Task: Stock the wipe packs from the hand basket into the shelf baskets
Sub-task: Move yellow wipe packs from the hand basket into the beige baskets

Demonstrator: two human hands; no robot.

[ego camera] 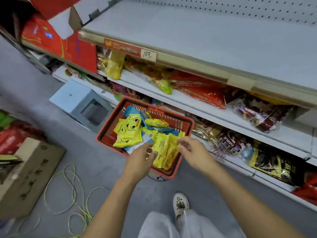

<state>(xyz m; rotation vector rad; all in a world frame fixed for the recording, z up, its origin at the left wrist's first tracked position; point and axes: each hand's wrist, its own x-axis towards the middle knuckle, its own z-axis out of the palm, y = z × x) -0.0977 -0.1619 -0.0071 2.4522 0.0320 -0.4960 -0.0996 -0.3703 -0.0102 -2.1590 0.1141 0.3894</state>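
A red hand basket sits on the grey floor in front of the shelving. Inside lie several yellow wipe packs with a duck face and some blue packs. A stack of yellow packs stands on edge at the basket's near corner. My left hand grips the stack's left side with fingers curled on it. On the stack's right side, my right hand touches the top with curled fingers. No shelf baskets are in view.
The wide upper shelf is bare, with a "10" price tag on its rim. Lower shelves hold snack bags. A cardboard box and loose yellow cord lie at left. A grey box stands behind the basket. My shoe is on the floor.
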